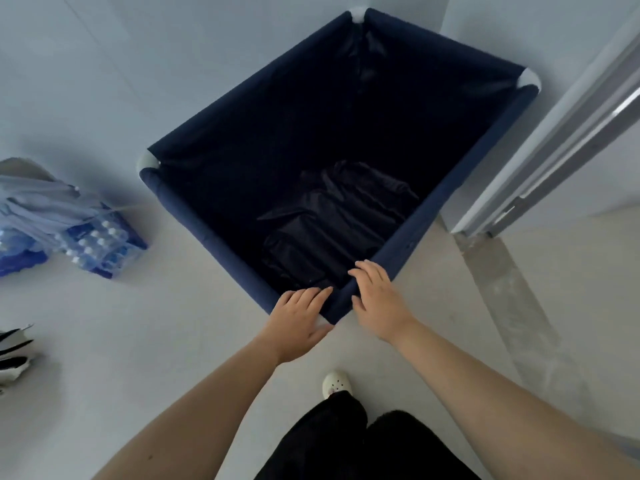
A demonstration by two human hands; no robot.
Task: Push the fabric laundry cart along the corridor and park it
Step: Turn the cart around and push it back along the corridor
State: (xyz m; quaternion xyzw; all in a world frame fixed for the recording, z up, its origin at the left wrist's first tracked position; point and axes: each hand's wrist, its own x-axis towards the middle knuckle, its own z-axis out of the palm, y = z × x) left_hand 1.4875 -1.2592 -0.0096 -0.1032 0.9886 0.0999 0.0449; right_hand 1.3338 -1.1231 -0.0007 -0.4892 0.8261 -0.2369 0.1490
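Observation:
The navy fabric laundry cart [214,119] stands in front of me, seen from above, with white corner joints and a dark garment [332,220] lying at its bottom. Its far corner sits close to the white wall. My left hand [298,320] rests on the near corner of the rim with fingers spread over the left rail. My right hand [377,299] lies flat on the right rail beside that same corner, fingers reaching over the inner edge. Neither hand is closed around the rail.
A pack of water bottles [100,244] under pale cloth lies on the floor at the left. A metal door frame [540,168] runs along the right of the cart. Shoes [14,355] sit at the left edge. My white shoe [336,384] is below the cart.

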